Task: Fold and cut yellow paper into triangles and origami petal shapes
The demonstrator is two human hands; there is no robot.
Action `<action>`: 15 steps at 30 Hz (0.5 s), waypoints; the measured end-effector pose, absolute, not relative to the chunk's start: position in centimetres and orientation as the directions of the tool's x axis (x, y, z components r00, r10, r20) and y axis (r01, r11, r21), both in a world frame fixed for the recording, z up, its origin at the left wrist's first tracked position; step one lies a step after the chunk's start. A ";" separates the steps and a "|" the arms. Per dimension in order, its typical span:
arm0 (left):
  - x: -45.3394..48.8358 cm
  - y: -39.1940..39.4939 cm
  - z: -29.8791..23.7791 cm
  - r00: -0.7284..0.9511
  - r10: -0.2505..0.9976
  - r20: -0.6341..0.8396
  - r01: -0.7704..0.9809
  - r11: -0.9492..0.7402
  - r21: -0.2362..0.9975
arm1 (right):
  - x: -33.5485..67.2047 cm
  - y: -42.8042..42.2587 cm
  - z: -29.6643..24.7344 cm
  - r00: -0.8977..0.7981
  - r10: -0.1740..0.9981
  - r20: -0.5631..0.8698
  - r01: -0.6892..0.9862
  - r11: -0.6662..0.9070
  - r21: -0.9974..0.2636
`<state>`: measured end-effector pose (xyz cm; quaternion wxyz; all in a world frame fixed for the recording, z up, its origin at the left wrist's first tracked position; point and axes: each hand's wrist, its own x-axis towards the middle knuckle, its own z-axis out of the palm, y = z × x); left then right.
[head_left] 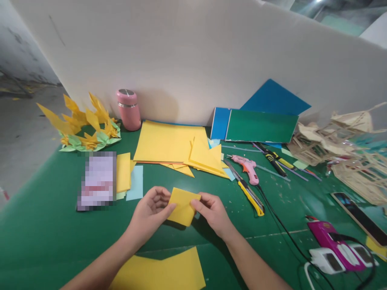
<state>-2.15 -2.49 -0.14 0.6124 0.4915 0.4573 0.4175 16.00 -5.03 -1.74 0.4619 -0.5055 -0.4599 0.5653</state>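
A small folded piece of yellow paper (182,206) is held just above the green table (45,233). My left hand (151,211) pinches its left edge, thumb on top and fingers curled behind. My right hand (212,210) grips its right edge with thumb and fingers closed on it. A larger yellow sheet (163,274) lies flat near the front edge, below my forearms. A stack of yellow sheets (169,143) and folded yellow triangles (205,159) lies further back.
Yellow and green paper flowers (87,129) and a pink flask (128,109) stand at the back left. A yellow utility knife (249,193), pink glue gun (248,167), blue and green boards (260,125), wooden models (347,149), a phone (359,217) and a magenta device (332,245) fill the right.
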 end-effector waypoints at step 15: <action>-2.5 -2.5 0.0 0.158 0.984 -0.084 0.127 0.064 0.990 | 15.6 -5.2 -1.5 -0.082 0.986 -0.144 -0.042 -0.148 -0.988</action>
